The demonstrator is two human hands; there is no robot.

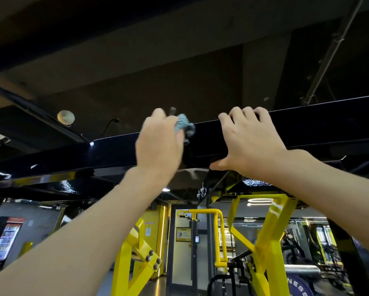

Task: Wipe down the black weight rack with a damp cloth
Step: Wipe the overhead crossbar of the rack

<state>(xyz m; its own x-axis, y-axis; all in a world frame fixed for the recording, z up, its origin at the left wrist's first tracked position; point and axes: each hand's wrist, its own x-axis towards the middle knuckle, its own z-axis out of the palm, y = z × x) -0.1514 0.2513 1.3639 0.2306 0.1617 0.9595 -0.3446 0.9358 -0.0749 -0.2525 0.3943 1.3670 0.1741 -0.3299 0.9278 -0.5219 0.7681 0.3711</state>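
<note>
Overhead, a glossy black beam (106, 152) of the weight rack is seen from below, crossing the whole view from left to right and rising slightly toward the right. A small blue cloth (184, 124) is bunched in the left hand (160, 144), whose fingers are curled round it, and it is pressed against the beam's front face close to the upper edge. The right hand (252, 142) is clamped on the beam just beside the cloth, to its right: four fingers are hooked over the top edge and the thumb is tucked under the bottom edge (a steadying grip, it seems). The two hands are near each other but not touching. Since the beam's long axis runs sideways, the coming stroke is judged to be a slide along it. The way to the right is blocked by the right hand, while a long bare stretch of beam lies open to the left of the cloth. Below the beam, yellow frames (271, 231) of other gym machines are seen, well apart from both hands.
</note>
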